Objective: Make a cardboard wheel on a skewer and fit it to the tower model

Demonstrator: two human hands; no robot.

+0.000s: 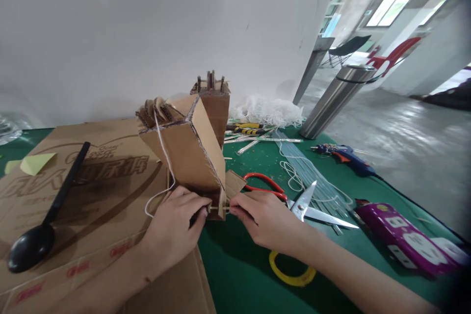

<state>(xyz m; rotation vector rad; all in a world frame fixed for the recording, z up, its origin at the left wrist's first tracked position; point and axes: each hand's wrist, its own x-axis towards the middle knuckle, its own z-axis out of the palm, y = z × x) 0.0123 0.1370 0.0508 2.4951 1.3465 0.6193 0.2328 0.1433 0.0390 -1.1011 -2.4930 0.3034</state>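
A cardboard model shaped like a hand [187, 152] stands tilted on the table, with folded cardboard fingers at its top and a white string [164, 157] running down its front. My left hand [176, 228] pinches the near bottom edge of the model. My right hand [263, 221] pinches a thin wooden stick [217, 209] that passes through that bottom edge. A second cardboard piece [213, 100] stands upright right behind the model.
A flattened printed carton [91, 191] with a black ladle [44, 225] and a yellow-green paper scrap [35, 163] lies at left. Red-handled scissors [294, 198], a blue glue gun [346, 156], a purple power strip [405, 238], a yellow ring [290, 274], a steel cylinder [336, 100] and clear sticks lie on the green mat [257, 274].
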